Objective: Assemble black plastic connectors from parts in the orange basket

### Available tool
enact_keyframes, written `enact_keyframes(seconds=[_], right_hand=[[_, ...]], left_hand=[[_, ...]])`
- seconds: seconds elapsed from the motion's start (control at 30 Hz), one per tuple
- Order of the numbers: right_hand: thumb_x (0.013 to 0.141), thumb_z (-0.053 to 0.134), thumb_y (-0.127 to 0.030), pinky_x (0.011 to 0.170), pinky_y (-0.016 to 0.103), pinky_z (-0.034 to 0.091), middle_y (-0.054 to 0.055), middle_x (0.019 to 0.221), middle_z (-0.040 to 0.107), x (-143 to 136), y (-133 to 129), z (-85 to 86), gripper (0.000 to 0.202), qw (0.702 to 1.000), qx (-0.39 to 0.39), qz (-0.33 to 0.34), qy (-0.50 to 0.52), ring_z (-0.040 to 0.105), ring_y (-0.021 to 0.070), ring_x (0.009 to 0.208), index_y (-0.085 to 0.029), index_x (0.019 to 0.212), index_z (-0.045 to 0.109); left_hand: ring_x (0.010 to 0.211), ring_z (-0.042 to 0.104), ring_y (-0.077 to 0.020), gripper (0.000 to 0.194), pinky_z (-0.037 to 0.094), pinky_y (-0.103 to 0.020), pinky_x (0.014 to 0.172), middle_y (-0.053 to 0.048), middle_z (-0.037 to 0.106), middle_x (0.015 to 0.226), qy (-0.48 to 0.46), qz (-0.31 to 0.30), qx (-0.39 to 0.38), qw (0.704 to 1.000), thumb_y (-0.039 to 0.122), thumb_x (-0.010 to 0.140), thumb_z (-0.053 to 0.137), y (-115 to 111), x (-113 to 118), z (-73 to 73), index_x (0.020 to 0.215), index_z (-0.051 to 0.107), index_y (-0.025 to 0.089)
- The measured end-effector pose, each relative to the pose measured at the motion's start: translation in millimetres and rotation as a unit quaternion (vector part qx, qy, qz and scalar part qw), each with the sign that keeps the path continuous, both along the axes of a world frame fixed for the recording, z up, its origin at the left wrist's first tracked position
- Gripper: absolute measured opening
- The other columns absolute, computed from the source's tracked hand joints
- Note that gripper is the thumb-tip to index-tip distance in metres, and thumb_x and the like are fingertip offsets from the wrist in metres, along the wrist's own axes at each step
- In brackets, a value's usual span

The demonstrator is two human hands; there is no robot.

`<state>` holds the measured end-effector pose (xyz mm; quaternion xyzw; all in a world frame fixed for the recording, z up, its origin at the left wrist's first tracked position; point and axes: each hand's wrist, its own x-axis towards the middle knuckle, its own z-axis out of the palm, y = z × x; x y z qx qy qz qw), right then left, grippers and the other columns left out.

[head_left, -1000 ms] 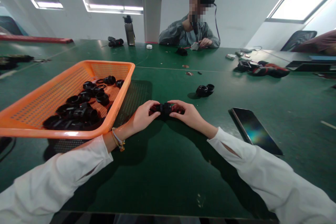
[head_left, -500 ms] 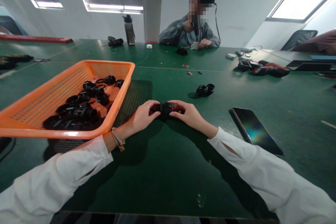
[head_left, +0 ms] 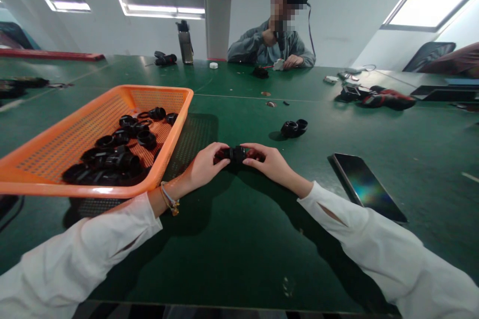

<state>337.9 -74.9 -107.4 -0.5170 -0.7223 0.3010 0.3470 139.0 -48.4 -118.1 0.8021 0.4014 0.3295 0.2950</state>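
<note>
A black plastic pipe fitting lies sideways between my two hands, just over the green table. Thumb and fingers of my left hand are closed on its left end. My right hand pinches the right end the same way; the fingertips partly hide both ends. Beyond my right hand, another black fitting with round openings rests on the table. To my left, an orange basket holds several loose black fittings.
A phone lies right of my right forearm. Across the table sits a person in a grey top, holding a dark tool. A bottle stands at the far edge. Black-and-red tools lie at the far right.
Both hands keep their grip on the black pipe fitting in nearly the same place. The whole view has shifted very slightly.
</note>
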Motion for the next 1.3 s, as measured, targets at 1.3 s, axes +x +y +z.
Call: enact_keyframes(seconds=[1.3], right_hand=[[0.074, 0.062, -0.028, 0.063, 0.028, 0.047, 0.004, 0.079, 0.071, 1.2, -0.5, 1.4, 0.034, 1.000, -0.005, -0.009, -0.019, 0.060, 0.0154, 0.066, -0.016, 0.105, 0.067]], left_hand=[[0.083, 0.062, -0.0162, 0.022, 0.054, -0.031, 0.076, -0.005, 0.063, 0.094, -0.021, -0.012, 0.000, 1.000, 0.015, 0.073, 0.058, -0.3, -0.1, -1.2, 0.096, 0.056, 0.015]])
